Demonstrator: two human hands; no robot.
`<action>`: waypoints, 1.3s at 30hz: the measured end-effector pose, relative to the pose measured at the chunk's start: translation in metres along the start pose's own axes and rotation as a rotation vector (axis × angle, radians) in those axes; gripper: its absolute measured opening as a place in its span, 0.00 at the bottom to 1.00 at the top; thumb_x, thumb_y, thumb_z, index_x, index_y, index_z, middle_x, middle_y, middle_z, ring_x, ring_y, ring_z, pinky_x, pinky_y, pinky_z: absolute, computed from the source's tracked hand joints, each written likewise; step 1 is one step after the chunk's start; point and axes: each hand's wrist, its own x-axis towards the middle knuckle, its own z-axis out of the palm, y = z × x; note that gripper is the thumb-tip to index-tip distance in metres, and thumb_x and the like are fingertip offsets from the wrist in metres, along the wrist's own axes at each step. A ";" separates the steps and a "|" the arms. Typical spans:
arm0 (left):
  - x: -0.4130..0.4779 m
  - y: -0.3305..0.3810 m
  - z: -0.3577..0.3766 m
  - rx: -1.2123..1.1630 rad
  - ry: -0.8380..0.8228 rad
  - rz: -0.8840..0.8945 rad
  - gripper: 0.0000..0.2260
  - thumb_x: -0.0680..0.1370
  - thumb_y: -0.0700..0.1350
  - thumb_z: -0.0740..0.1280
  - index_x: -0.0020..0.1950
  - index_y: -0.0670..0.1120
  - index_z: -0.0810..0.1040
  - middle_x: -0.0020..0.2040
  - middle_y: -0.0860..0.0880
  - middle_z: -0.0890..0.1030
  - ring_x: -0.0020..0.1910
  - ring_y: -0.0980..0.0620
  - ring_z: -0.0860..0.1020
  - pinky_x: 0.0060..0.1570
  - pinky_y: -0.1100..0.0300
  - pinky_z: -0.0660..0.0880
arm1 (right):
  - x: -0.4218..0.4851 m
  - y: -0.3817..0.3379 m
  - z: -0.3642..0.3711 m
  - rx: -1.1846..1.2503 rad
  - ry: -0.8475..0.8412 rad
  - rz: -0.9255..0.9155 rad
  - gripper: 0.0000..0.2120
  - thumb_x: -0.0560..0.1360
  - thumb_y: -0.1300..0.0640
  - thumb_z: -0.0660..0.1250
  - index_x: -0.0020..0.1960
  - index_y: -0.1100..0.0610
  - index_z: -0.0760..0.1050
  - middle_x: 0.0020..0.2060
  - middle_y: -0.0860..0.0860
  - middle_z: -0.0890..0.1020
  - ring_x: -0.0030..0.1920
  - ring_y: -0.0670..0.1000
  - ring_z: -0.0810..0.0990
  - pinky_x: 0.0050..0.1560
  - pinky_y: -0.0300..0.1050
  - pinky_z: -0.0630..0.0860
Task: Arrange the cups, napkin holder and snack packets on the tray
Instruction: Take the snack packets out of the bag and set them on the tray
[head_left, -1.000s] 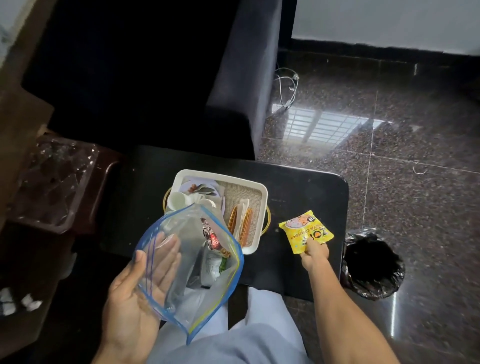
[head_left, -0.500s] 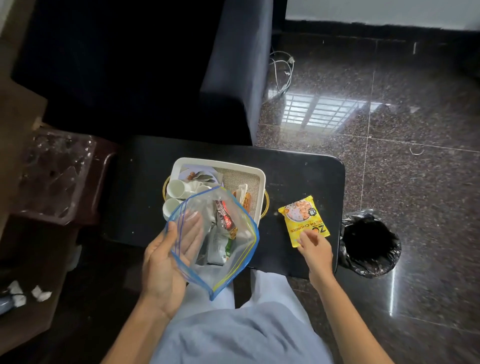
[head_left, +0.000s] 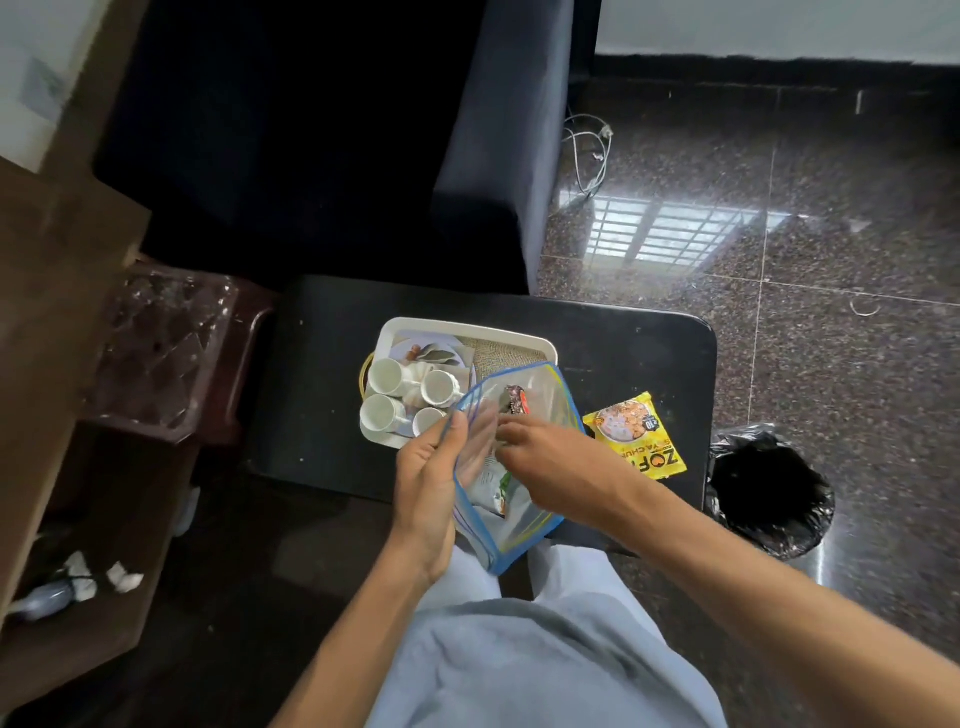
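A white tray (head_left: 467, 328) sits on a small black table (head_left: 613, 338). Several white cups (head_left: 387, 376) lie on the tray's left side over a napkin holder (head_left: 436, 353) with a leaf print. My left hand (head_left: 428, 483) holds a clear zip bag (head_left: 540, 525) with a blue rim open above the table's near edge. Inside the bag are snack packets (head_left: 514, 400). My right hand (head_left: 550, 462) reaches into the bag's mouth; its fingertips are hidden among the packets. A yellow snack packet (head_left: 636, 436) lies flat on the table, right of the bag.
A black-lined bin (head_left: 769, 488) stands on the floor right of the table. A dark sofa (head_left: 488, 156) is behind the table. A clear plastic container (head_left: 161, 343) sits on a stool to the left, beside a wooden shelf (head_left: 62, 291). White cables (head_left: 587, 150) lie on the floor.
My right hand let go of the yellow packet, left it on the table, and moved left into the bag. My left hand brought the bag closer to the tray.
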 end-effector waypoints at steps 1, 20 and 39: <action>-0.001 -0.001 0.001 0.014 -0.009 -0.006 0.13 0.85 0.43 0.60 0.61 0.41 0.81 0.59 0.42 0.86 0.60 0.48 0.84 0.58 0.61 0.81 | 0.006 0.001 0.005 -0.111 -0.084 -0.034 0.19 0.77 0.67 0.63 0.67 0.64 0.76 0.70 0.60 0.74 0.74 0.59 0.67 0.72 0.52 0.68; -0.008 -0.013 0.003 0.065 -0.014 -0.036 0.12 0.85 0.46 0.60 0.61 0.45 0.82 0.59 0.45 0.86 0.61 0.50 0.84 0.62 0.60 0.79 | 0.019 0.014 0.008 -0.475 -0.324 -0.139 0.08 0.81 0.58 0.64 0.54 0.58 0.81 0.51 0.54 0.84 0.50 0.57 0.83 0.51 0.51 0.75; -0.002 -0.010 -0.022 0.153 0.130 -0.028 0.13 0.85 0.48 0.62 0.63 0.46 0.83 0.58 0.46 0.87 0.62 0.47 0.83 0.68 0.47 0.76 | -0.036 0.015 -0.057 0.599 0.862 0.242 0.10 0.73 0.56 0.76 0.53 0.56 0.84 0.42 0.50 0.86 0.40 0.50 0.83 0.42 0.49 0.80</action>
